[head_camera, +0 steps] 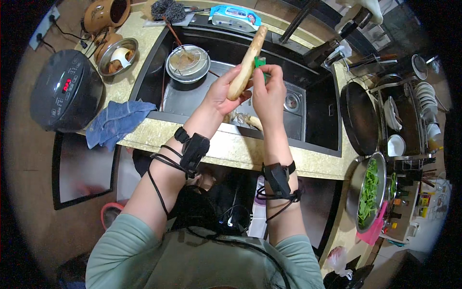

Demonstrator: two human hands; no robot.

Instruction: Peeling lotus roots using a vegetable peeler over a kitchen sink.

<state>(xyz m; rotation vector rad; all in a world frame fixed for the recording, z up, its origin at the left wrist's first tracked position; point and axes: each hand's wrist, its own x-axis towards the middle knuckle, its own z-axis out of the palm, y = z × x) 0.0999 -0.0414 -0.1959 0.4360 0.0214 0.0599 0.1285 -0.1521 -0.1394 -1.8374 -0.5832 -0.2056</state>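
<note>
My left hand [221, 88] grips the lower end of a long, pale root vegetable [249, 59], which slants up and away over the sink. Much of its surface looks peeled, with browner patches near the far end. Pinched in my right hand [270, 92] is a small green peeler [260, 63], held against the root's right side; its blade is partly hidden by the fingers. Beneath my hands, the black-rimmed sink [317, 149] holds another pale root piece [255, 122] and some peelings [238, 117], partly covered by my left forearm.
Stacked bowls with a wire rack [187, 65] stand in the sink's left part. A rice cooker [66, 90], blue cloth [117, 121] and metal bowl [118, 57] occupy the left counter. On the right are a dark pan [359, 119], a basin of greens [369, 195] and a dish rack [406, 157].
</note>
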